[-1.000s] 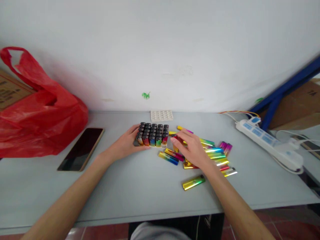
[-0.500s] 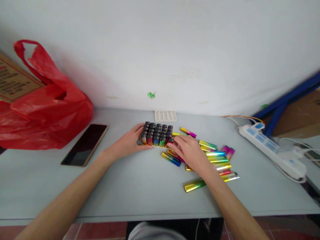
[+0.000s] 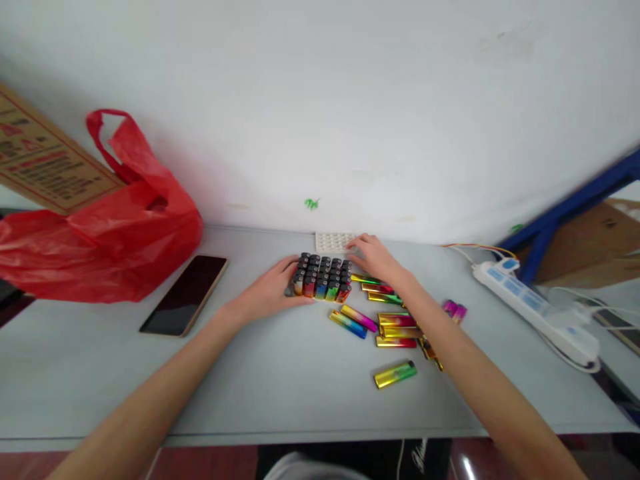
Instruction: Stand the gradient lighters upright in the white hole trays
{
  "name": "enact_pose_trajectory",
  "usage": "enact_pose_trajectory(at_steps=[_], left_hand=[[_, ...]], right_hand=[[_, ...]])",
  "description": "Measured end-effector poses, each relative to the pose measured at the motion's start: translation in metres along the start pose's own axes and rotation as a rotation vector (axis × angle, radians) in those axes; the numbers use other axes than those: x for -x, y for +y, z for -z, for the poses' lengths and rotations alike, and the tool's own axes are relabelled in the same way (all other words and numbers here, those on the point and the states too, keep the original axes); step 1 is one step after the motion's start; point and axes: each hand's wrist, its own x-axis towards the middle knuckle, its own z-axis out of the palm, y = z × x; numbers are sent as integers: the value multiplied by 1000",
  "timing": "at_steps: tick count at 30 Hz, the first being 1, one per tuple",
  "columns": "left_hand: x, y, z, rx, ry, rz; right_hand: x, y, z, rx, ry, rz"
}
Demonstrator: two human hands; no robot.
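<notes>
Several black-topped lighters (image 3: 323,277) stand upright in tight rows at the middle of the table. My left hand (image 3: 273,287) is wrapped round the left side of this block. Behind the block, by the wall, lies a white tray with a grid of cells (image 3: 334,243). My right hand (image 3: 374,259) is at the tray's right end, fingers bent; whether it grips the tray cannot be made out. Loose shiny lighters (image 3: 397,320) in gold, red, green and blue lie right of the block, partly under my right forearm. One gold and green lighter (image 3: 395,375) lies nearer the front edge.
A phone (image 3: 184,295) lies on the grey table (image 3: 280,387) at the left, beside a red plastic bag (image 3: 135,240) and a cardboard box (image 3: 50,157). At the right are a white power strip (image 3: 535,313) with cables and a blue metal frame (image 3: 575,207).
My right hand has left the block's right side and moved back to the white tray. A red lighter now stands upright at the block's front right corner. The view has shifted slightly.
</notes>
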Motion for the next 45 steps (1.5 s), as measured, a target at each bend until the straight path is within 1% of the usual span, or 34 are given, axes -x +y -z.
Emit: enact_pose_trajectory(at_steps=[3,6,9,11,13,14,16,18,20,23,26,27,29,32,35,38,42,45], left_hand=[[-1,1,1,-13,-1,-17],[-1,-1,9,-46,-10,-7],[1,-11,20,-92,0,47],[1,-21,28,-105,17,103],[-2,-29,32,-107,27,135],[-6,-32,33,-111,32,143],[-18,-36,31,-125,45,143],[-35,-38,26,-134,51,114],[-56,-35,17,-128,50,69],[-85,-27,3,-113,17,27],[-103,-16,-8,-110,23,9],[-106,-13,-11,-107,23,1],[-108,-8,-15,-99,20,-17],[-104,-5,-17,-81,15,-32],[-99,-4,-18,-64,14,-30],[-94,-2,-19,-53,12,-22],[-89,3,-20,-48,-3,-3],[-86,8,-20,-52,-16,9]], right_hand=[[-21,-4,-9,25,-45,13],[-19,-2,-3,10,-36,27],[2,12,15,-19,28,7],[25,23,30,-87,127,-13],[53,27,47,-178,242,-16],[68,25,55,-207,289,-24],[95,12,71,-250,333,-35],[115,-11,82,-266,322,-4],[127,-38,87,-276,271,52],[132,-77,77,-228,179,134],[130,-108,55,-123,83,172],[131,-117,47,-98,55,180],[135,-132,32,-54,39,195],[148,-149,12,17,78,217],[160,-155,-4,96,98,191],[166,-151,-13,135,90,125],[163,-137,-14,147,111,29],[161,-130,-11,125,122,-1]])
